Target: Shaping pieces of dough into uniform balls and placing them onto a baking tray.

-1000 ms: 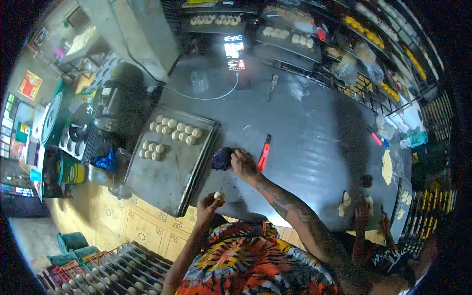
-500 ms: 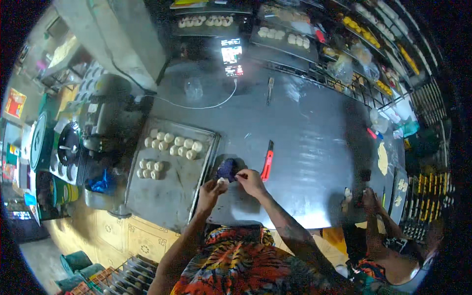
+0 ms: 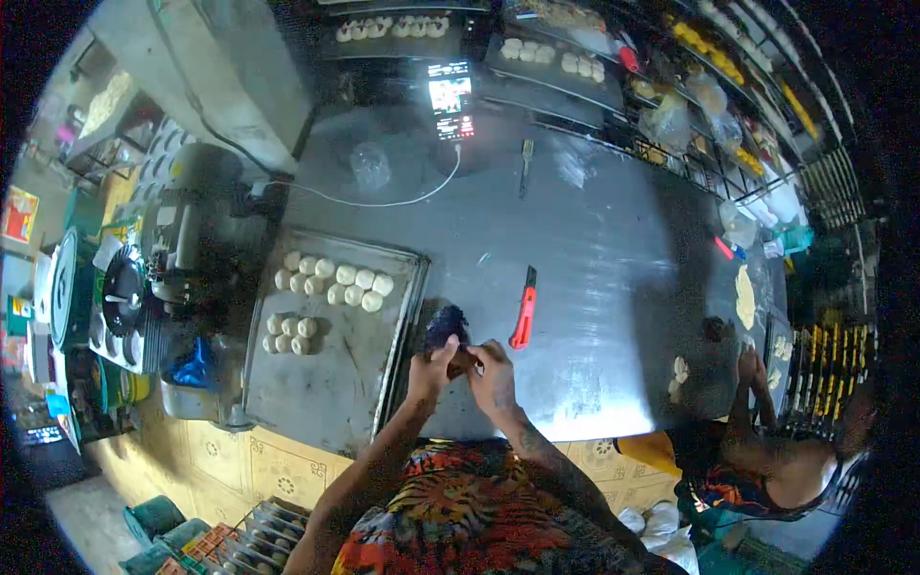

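Just in front of me, my left hand [image 3: 433, 374] and my right hand [image 3: 492, 372] meet with bent fingers, close to the table's near edge. Half a second ago a small white piece of dough showed in the left hand; now the fingers mostly hide what lies between them. The right fingers are closed in a pinch, and what they hold cannot be made out. Right beyond the left hand sits a dark purple mound of filling [image 3: 446, 324]. On the left, a metal tray [image 3: 326, 388] carries several round dough balls [image 3: 360, 287] in clusters.
A red box cutter [image 3: 524, 311] lies right of my hands, a fork [image 3: 526, 171] farther back. A lit phone [image 3: 450, 101] trails a white cable [image 3: 383, 204]. Another person's hands [image 3: 750, 367] work at the right, near flat dough [image 3: 745, 297]. Trays of dough [image 3: 551, 67] stand behind.
My right hand has drawn back from the purple mound to my left hand, and their fingers now meet. The left hand has shifted slightly right. The other person's hands have moved right.
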Demonstrator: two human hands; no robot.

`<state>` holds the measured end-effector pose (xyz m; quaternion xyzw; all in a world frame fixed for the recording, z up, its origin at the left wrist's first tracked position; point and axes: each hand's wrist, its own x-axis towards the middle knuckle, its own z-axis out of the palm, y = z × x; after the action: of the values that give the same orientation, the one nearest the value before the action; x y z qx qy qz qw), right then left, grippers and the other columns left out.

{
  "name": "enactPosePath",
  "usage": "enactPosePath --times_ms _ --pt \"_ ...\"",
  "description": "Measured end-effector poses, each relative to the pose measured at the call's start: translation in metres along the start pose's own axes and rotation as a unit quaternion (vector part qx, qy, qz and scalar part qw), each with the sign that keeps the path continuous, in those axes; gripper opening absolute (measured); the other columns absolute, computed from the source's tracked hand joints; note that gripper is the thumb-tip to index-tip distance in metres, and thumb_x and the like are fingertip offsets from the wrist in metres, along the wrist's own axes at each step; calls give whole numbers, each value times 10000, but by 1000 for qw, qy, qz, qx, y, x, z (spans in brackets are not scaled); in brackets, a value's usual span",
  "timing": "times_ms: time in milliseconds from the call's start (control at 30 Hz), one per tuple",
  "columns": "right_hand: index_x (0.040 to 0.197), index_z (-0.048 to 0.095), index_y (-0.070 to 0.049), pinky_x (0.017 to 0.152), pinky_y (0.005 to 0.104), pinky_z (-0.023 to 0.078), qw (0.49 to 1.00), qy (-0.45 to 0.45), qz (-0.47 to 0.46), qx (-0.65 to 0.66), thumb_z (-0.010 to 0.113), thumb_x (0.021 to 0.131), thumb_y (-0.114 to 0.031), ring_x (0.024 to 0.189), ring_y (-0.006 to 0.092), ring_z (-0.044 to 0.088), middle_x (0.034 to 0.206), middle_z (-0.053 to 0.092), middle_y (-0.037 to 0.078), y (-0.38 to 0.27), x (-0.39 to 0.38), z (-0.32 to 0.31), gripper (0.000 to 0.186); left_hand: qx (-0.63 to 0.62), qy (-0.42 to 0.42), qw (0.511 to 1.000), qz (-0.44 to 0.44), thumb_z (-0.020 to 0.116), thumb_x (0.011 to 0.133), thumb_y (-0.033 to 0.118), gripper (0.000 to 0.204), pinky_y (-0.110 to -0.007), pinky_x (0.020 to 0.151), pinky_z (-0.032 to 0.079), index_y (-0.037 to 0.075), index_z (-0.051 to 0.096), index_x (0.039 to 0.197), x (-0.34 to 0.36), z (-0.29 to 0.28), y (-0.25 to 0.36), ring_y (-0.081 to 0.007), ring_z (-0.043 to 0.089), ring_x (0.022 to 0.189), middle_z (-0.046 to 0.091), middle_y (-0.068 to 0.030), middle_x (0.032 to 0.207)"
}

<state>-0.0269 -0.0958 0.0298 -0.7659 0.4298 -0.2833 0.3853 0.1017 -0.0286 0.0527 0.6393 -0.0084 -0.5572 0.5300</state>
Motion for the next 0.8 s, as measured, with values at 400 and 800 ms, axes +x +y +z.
enactPosePath --times_ms 400,800 --pt "1054 708 -30 687 286 460 966 -178 86 168 679 912 -107 759 153 565 999 639 73 59 -55 -49 164 -82 -95 954 271 696 938 260 307 -247 670 482 -46 719 950 -20 37 -98 -117 567 701 672 -42 815" --pt "1095 688 34 731 258 461 955 -221 139 139 697 847 -17 821 138 587 1031 680 60 37 -53 -72 253 171 -37 953 247 737 863 95 197 -257 663 504 -42 717 1004 -39 15 -92 -124 608 715 729 -71 859"
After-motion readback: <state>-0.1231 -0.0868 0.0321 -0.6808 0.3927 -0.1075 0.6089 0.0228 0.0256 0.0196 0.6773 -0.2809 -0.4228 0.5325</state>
